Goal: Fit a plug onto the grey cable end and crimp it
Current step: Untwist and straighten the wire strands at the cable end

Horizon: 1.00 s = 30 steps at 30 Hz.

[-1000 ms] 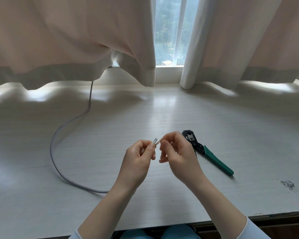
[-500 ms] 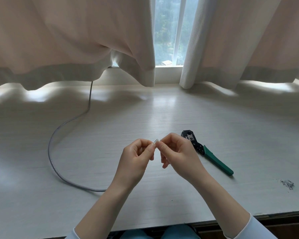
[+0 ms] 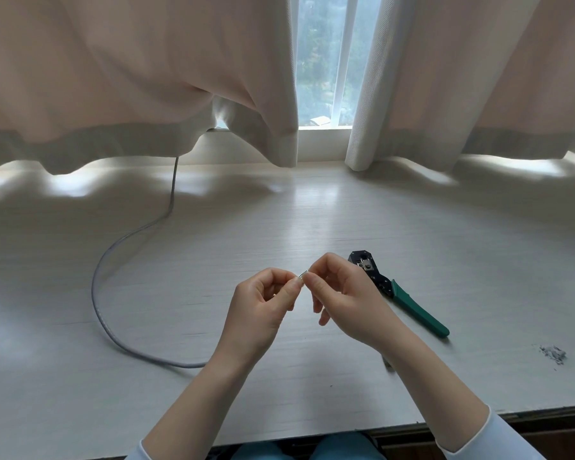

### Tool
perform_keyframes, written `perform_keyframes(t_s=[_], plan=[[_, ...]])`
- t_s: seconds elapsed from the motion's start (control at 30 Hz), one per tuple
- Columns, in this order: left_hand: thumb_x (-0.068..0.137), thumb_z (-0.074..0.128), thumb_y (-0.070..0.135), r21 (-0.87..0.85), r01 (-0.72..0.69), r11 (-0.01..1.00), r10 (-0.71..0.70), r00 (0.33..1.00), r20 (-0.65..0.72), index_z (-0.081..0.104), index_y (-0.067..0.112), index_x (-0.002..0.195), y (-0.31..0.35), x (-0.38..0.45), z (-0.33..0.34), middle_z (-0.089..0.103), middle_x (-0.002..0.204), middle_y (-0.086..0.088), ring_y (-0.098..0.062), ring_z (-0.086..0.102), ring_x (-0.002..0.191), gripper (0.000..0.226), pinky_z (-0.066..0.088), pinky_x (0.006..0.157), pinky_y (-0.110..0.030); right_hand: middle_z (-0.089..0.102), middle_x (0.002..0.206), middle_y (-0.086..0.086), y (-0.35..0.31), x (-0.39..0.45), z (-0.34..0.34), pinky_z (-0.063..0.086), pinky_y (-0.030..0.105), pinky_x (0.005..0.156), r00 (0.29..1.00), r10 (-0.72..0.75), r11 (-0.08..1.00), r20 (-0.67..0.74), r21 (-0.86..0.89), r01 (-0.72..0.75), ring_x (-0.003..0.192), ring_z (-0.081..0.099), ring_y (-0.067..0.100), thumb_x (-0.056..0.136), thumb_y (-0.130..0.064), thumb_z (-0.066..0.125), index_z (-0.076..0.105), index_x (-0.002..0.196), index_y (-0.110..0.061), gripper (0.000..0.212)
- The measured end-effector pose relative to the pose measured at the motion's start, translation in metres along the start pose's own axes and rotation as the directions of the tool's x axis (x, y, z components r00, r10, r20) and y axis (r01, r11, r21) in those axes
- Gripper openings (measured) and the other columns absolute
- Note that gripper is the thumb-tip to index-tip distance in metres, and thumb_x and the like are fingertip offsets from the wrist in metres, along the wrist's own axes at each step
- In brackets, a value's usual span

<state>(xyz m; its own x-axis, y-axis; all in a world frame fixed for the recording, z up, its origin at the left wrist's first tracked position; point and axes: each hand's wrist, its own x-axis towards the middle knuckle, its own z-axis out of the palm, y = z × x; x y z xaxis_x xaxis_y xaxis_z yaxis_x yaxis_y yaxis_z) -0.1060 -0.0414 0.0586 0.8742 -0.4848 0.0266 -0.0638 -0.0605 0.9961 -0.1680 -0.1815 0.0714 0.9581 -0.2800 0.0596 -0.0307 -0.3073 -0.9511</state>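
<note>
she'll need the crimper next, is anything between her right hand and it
Nothing visible. The crimper lies on the desk just right of the right hand, with bare desk around it. Both hands are busy pinching the cable end.

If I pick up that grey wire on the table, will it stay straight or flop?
Probably flop: the grey cable already lies in a loose curve across the table. It looks thin, so likely light. One end is pinched in the left hand, so it may tug.
</note>
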Motion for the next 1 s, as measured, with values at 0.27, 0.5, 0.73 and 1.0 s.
perform_keyframes(t_s=[0.27,0.5,0.73,1.0], plan=[[0.087,0.066,0.023,0.009,0.007,1.000,-0.007,1.000,0.027,0.069,0.020,0.074,-0.001,0.001,-0.004,0.055,0.055,0.012,-0.004,0.049,0.057,0.014,0.040,0.055,-0.013,0.052,0.054,-0.011,-0.001,0.004,-0.008,0.041,0.021,0.041,0.977,0.037,0.992,0.211,-0.127,-0.010,0.041,0.047,0.003,0.096,-0.035,0.052,0.047,0.082,-0.019,0.022],[0.087,0.067,0.019,0.024,0.009,1.000,-0.011,0.995,0.098,0.069,0.009,0.079,0.003,0.001,-0.008,0.055,0.052,0.012,0.001,0.046,0.045,0.013,0.033,0.047,-0.006,0.050,0.068,-0.009,0.001,0.007,-0.013,0.051,0.026,0.051,0.948,0.046,0.972,0.315,-0.235,0.031,0.058,0.052,0.011,0.096,-0.041,0.044,0.045,0.081,-0.029,0.019],[0.089,0.065,0.023,0.132,-0.031,0.991,0.016,0.994,0.112,0.069,0.013,0.079,0.010,0.002,-0.011,0.060,0.053,0.012,0.000,0.046,0.044,0.014,0.032,0.046,-0.008,0.048,0.059,0.006,-0.003,0.005,-0.013,0.038,0.037,0.050,0.968,-0.118,0.932,0.224,-0.311,0.185,0.052,0.038,0.017,0.098,-0.024,0.048,0.047,0.076,-0.019,0.023],[0.092,0.062,0.023,0.371,-0.177,0.911,0.114,0.976,0.187,0.070,0.023,0.082,0.014,0.002,-0.017,0.063,0.059,0.011,-0.008,0.034,0.040,0.013,0.026,0.043,-0.011,0.040,0.055,-0.006,-0.008,0.007,-0.015,0.028,0.017,0.046,0.957,-0.175,0.882,0.232,-0.394,0.257,0.047,0.032,0.011,0.098,-0.017,0.049,0.048,0.078,-0.010,0.021]])
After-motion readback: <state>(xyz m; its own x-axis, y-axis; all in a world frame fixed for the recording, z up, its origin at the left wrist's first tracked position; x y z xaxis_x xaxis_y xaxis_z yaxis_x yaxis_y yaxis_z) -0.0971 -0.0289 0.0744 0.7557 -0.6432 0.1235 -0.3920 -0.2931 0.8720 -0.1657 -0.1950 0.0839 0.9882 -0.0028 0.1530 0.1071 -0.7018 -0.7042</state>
